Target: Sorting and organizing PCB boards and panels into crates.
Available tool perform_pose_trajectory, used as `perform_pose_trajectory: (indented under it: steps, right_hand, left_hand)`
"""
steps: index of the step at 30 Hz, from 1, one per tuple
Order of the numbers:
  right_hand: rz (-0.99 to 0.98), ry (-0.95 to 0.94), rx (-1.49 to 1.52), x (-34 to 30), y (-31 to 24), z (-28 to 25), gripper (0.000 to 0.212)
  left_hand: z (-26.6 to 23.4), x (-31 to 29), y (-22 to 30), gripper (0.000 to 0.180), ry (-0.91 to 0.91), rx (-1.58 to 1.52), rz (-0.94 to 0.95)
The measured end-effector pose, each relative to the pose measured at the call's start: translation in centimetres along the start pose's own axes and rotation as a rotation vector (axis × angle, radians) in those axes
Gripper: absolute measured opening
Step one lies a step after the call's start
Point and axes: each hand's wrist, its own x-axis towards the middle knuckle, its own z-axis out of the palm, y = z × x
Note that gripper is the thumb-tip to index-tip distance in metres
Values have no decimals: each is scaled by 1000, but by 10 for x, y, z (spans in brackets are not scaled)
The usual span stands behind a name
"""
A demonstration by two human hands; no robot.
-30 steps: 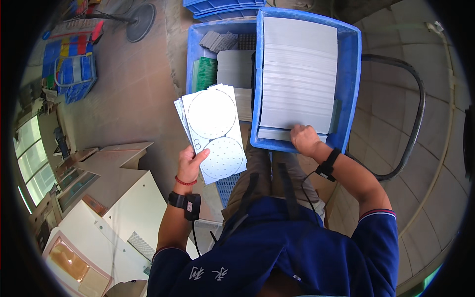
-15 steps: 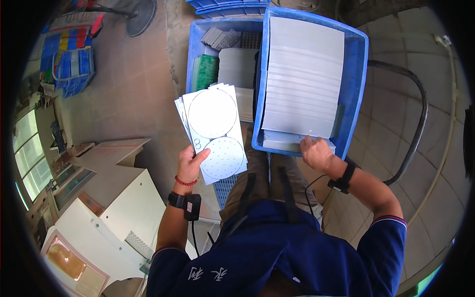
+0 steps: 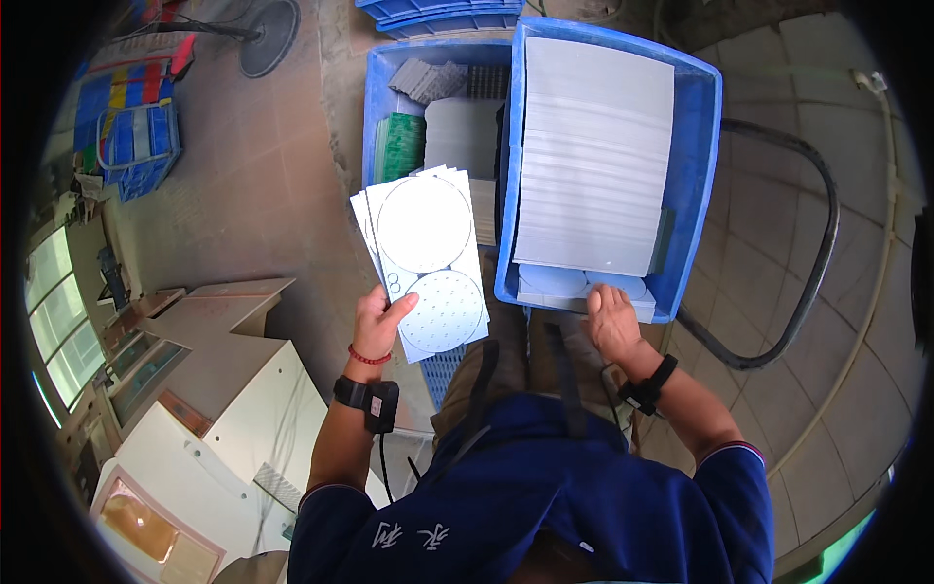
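Note:
Fanned in my left hand [image 3: 377, 323] is a small stack of thin white boards [image 3: 425, 222], the thumb lying over the top one. That top board carries two large outlined circles, the nearer one dotted with small marks. My right hand [image 3: 614, 321] is closed, with its fingers curled over the near end of a blue bin [image 3: 712, 175]. Under those fingers lie similar boards with circles [image 3: 552, 281], seen as pale blue. Whether the fingertips pinch a board is hidden. A long row of grey-white panels [image 3: 597, 146] fills most of this bin.
A second blue bin [image 3: 373, 117] beside it holds green pieces [image 3: 400, 146] and grey panels. More blue bins [image 3: 443, 18] stand beyond. A black bent tube [image 3: 834, 214] curves at the right. White cabinet-like equipment [image 3: 263, 409] stands at the left.
My right hand has drawn slightly nearer to me and left, its elbow moving inward. More of the circled boards at the bin's near end now shows. The left hand keeps its stack.

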Motion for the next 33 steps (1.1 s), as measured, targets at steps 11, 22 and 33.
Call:
perform_pose_trajectory:
  steps: [11, 22, 33]
  right_hand:
    - [-151, -22, -50, 20, 20, 3, 20]
    - [-393, -112, -108, 33, 35, -17, 17]
    - [-158, -132, 222, 40, 28, -155, 35]
  left_hand:
    - [-3, -1, 2, 19, 23, 37, 27]
    - [-3, -5, -6, 18, 87, 8, 19]
    - [-5, -4, -11, 17, 76, 4, 54]
